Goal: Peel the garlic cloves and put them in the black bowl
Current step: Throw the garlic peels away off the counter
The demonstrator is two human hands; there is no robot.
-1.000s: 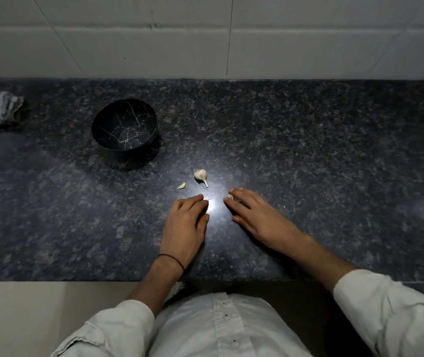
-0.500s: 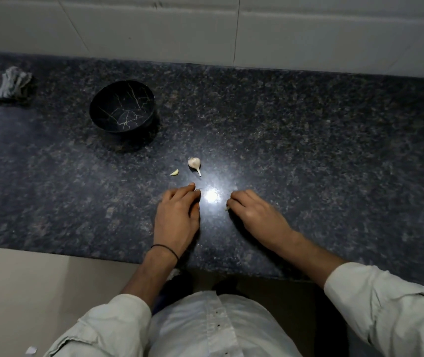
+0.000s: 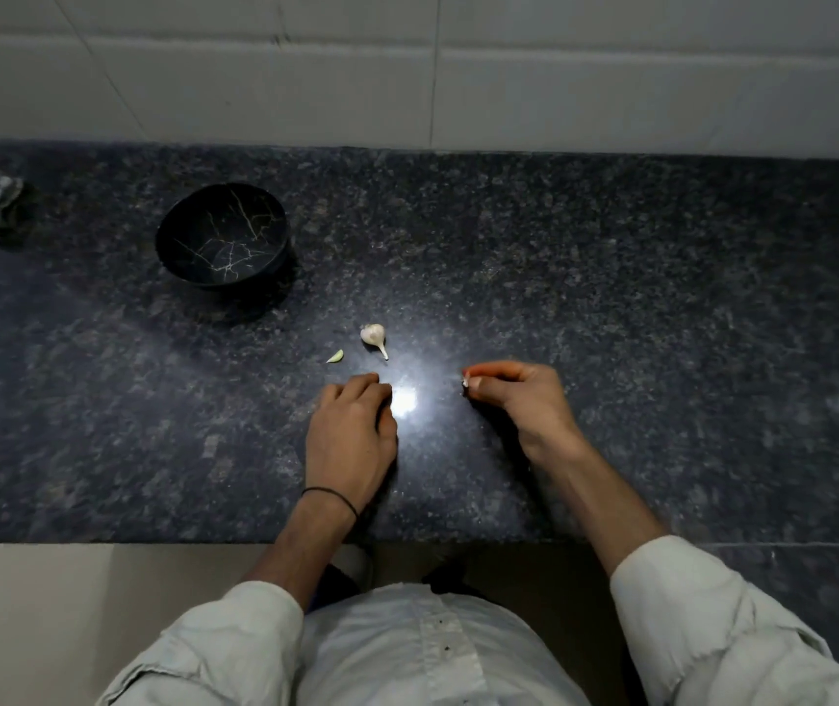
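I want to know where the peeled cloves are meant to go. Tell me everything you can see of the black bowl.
The black bowl is round and deep, glossy, perhaps ceramic, with thin pale crack-like veins across its inside. It stands upright on the dark speckled counter, toward the back left. Nothing shows inside it. Only the counter touches it; the left hand, the right hand and the garlic bulb all lie apart from it, nearer the person.

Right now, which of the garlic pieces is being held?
The small white bit pinched by the right hand. The stalked piece and the pale sliver lie loose on the counter, untouched.
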